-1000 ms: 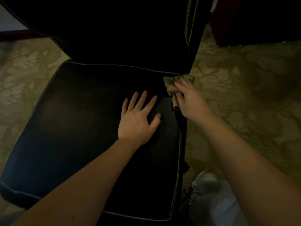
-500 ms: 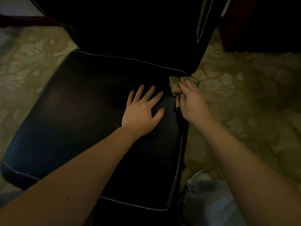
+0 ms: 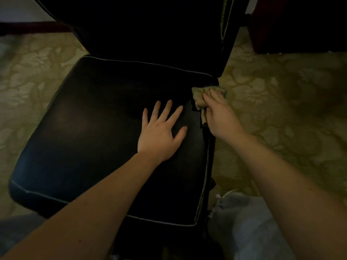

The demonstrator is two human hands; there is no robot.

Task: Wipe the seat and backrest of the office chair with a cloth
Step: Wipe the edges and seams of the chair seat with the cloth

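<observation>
**A:** First entry: cloth (image 3: 200, 97). Location?

**B:** It is bunched on the rear right corner of the seat (image 3: 93, 128), draped over the side edge, just below the foot of the backrest (image 3: 150, 34).

**A:** Held by?

**B:** The right grip (image 3: 221, 117). Fingers are folded over the cloth and press it to the corner. The thumb is hidden.

**A:** Left grip (image 3: 159, 134)?

**B:** It lies flat on the seat with fingers spread, holding nothing, just beside the cloth on its left.

**A:** Bearing for the next stroke?

**B:** Nearly all the seat lies left of the cloth and towards the person. The backrest rises directly beyond it. The right grip is nearer to both. In my judgement, a leftward sweep meets the left grip first.

**A:** Surroundings?

**B:** Patterned carpet (image 3: 281, 100) and dark furniture (image 3: 300, 25) at the far right.
</observation>
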